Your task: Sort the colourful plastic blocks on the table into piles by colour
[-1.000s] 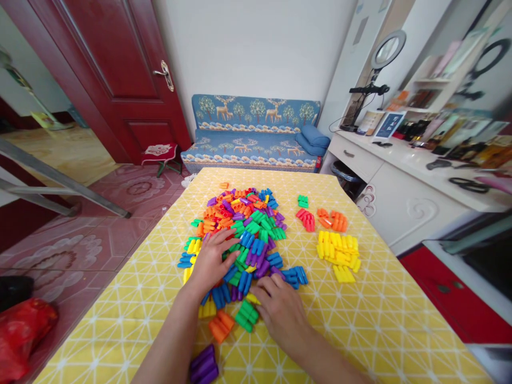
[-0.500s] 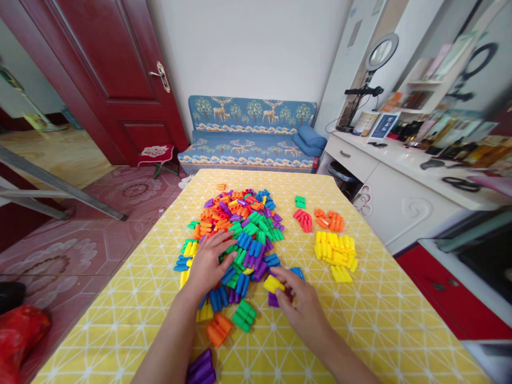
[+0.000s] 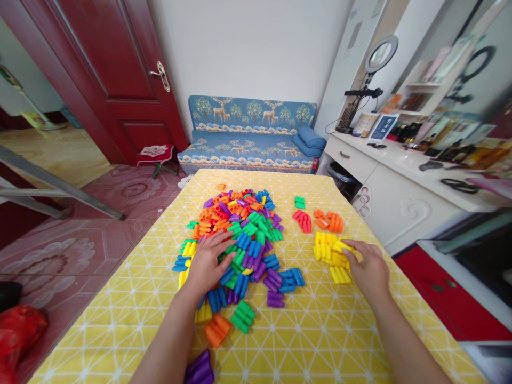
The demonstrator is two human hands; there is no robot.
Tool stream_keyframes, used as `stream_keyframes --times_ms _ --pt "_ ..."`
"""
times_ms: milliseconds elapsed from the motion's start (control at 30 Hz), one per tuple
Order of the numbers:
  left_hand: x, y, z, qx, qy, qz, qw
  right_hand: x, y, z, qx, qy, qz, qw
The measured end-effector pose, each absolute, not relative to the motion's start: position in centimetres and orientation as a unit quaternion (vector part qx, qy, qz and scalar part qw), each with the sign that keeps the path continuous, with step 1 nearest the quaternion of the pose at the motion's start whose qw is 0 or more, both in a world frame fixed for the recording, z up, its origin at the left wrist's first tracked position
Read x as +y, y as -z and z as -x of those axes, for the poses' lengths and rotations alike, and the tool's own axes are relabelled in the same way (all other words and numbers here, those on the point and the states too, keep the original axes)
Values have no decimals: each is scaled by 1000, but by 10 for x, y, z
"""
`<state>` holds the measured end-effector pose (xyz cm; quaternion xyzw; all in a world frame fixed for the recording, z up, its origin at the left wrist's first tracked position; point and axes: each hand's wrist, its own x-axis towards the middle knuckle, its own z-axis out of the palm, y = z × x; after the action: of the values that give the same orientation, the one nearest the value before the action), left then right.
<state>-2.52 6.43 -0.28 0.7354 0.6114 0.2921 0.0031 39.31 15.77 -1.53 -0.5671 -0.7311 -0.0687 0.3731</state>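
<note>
A mixed heap of plastic building blocks [image 3: 251,229], each made of joined tubes, lies in the middle of the table in purple, green, blue, orange, red and yellow. My left hand [image 3: 210,261] rests on its near left side, fingers spread and holding nothing. Over on the right, my right hand [image 3: 370,269] is at a group of yellow blocks [image 3: 325,246], thumb and fingers closed on a yellow block [image 3: 341,245] at the group's top right. The fingers partly hide that block. Purple blocks [image 3: 275,298] and blue blocks [image 3: 292,280] lie between my hands.
Beyond the yellow group sit red blocks [image 3: 303,221], orange blocks [image 3: 334,222] and a green block [image 3: 300,202]. Near my left forearm are an orange block [image 3: 217,329], a green block [image 3: 242,316] and a purple block [image 3: 200,369]. A yellow patterned cloth [image 3: 320,341] covers the table.
My right hand has moved right and away from me, carrying a yellow block from beside the heap to the yellow group. My left hand has stayed in place.
</note>
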Motion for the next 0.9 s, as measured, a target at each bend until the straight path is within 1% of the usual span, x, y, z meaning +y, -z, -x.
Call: stream_keyframes --times_ms 133,300,600,767,900 --pt "64 4 26 613 -291 -735 5 164 28 -392 -746 85 536 385" --pt "64 4 26 608 -298 -736 9 168 36 -395 -735 80 545 395" --pt "64 3 26 612 -300 -732 16 165 39 -396 -733 87 552 388" --pt "64 3 26 612 -292 -735 9 162 32 -393 -727 91 552 399" --pt "64 3 26 612 -294 -734 11 143 11 -361 -731 60 511 449"
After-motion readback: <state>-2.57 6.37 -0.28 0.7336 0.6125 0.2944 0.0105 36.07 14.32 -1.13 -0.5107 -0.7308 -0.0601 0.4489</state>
